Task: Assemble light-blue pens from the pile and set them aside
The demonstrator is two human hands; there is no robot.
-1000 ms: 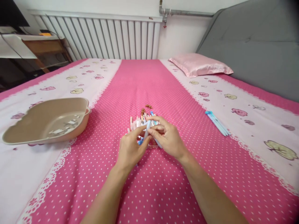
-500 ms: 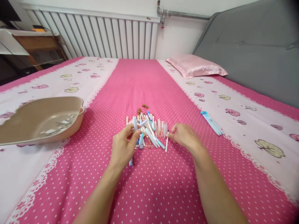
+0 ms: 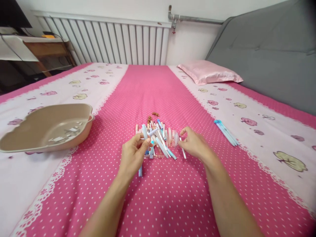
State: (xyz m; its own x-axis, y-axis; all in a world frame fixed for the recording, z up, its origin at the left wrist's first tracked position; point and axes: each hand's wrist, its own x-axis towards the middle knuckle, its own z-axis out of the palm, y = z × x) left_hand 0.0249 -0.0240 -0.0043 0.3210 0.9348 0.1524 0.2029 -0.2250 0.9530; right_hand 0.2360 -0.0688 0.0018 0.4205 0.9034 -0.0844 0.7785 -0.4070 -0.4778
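Observation:
A loose heap of pens and pen parts [image 3: 161, 144], in pale blue, pink and white, lies on the bed in front of me. At its left side my left hand [image 3: 134, 153] pinches a pale blue pen part [image 3: 144, 131] between thumb and fingers; its lower end is hidden. Across the heap, my right hand [image 3: 194, 143] is closed on a thin white pen refill [image 3: 183, 148] with a dark end, held slanting just off the heap's right edge. A light blue piece [image 3: 140, 171] pokes out below my left hand.
A beige basin [image 3: 71, 113] with small white pieces inside stands at the left. Several light blue pens [image 3: 225, 132] lie side by side at the right. Small brown items [image 3: 155, 114] sit behind the heap. Farther back are a pink pillow [image 3: 209, 70] and a grey headboard [image 3: 266, 56].
My right hand has drawn the white refill a little to the right, away from the heap, and its slant has changed. My left hand keeps its pinch. The view has shifted slightly.

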